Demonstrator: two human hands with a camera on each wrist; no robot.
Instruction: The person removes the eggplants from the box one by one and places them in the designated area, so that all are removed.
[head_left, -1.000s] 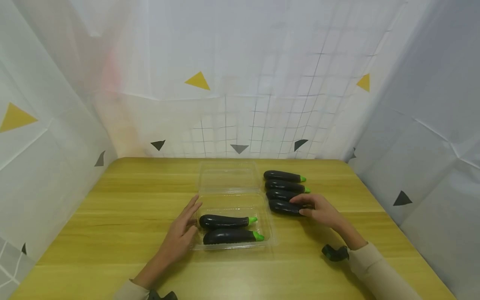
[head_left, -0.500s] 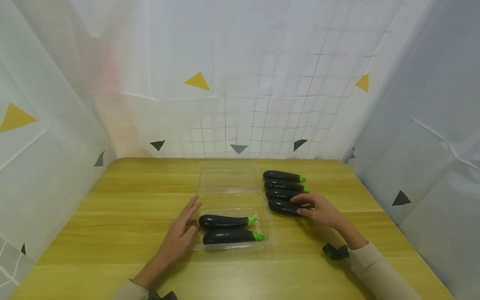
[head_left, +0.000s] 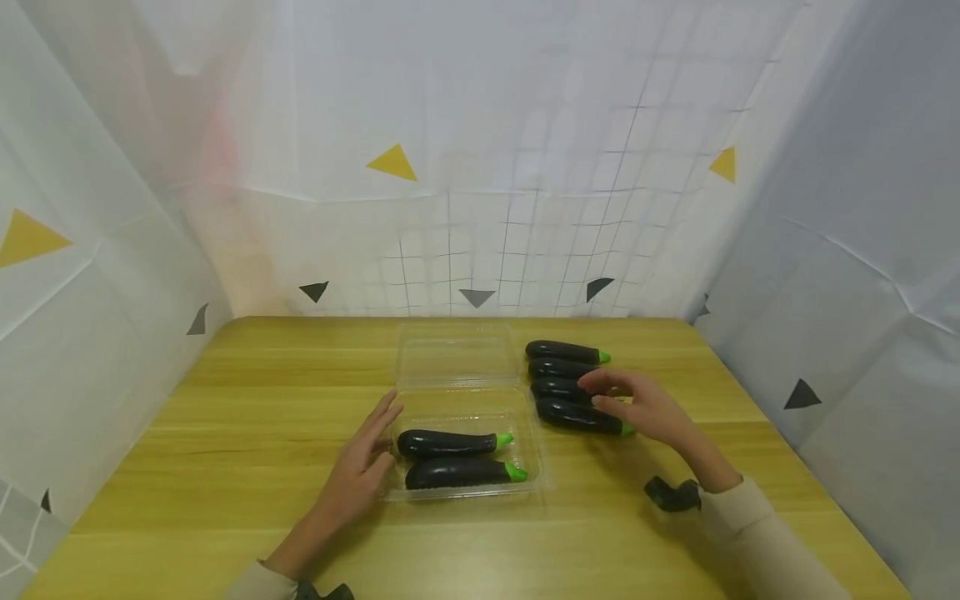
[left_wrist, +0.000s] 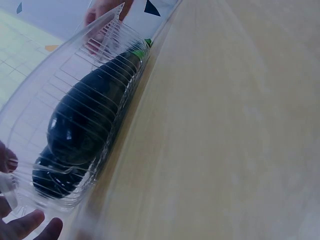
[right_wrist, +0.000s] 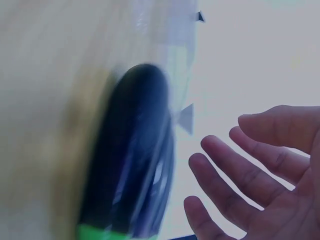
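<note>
Two dark eggplants with green stems, the rear one and the front one, lie side by side in a clear plastic clamshell box. My left hand rests its extended fingers at the box's left side, also seen in the left wrist view. To the right, several more eggplants lie in a row on the table. My right hand hovers over the stem side of the nearest eggplant, fingers spread and loosely bent, holding nothing. In the right wrist view, that hand shows apart from the eggplants.
The box's lid lies flipped back behind it. The wooden table ends at a white sheet at the back and sides. A dark wrist device sits by the right sleeve.
My right hand has let go of the nearest eggplant and risen slightly away toward the back, uncovering its green stem. The left hand and the boxed eggplants have not moved.
</note>
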